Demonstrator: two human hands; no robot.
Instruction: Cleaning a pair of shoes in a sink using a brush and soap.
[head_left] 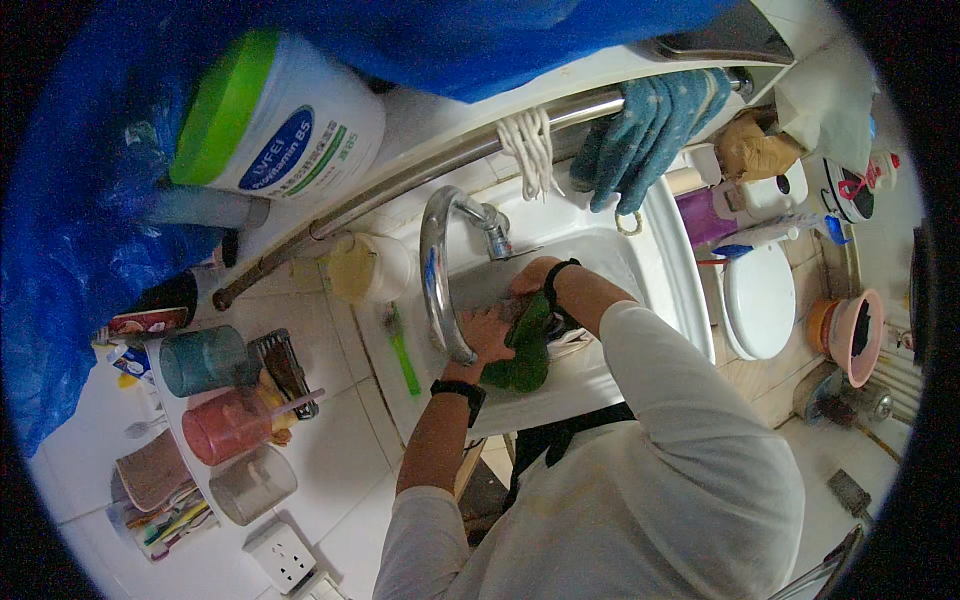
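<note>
Inside the white sink (655, 330) lies a dark green fabric item (520, 365); its exact kind is unclear. My left hand (485, 335) comes in from the lower left, a dark watch on its wrist, and grips the item's left side near the faucet base. From the right, my right hand (535, 274), with a dark band on the wrist, bends over the item's upper end; its fingertips are partly hidden. A whitish piece (572, 345) shows beneath the green fabric. The curved chrome faucet (435, 260) arches over the basin, close to both hands.
On the sink's left ledge lie a bright green brush (404, 350) and a pale tub (365, 268). White laces (528, 150) and blue-grey cloths (650, 130) hang from a metal rail (400, 185). Cups, including a pink cup (228, 425), stand left; a toilet (757, 300) is right.
</note>
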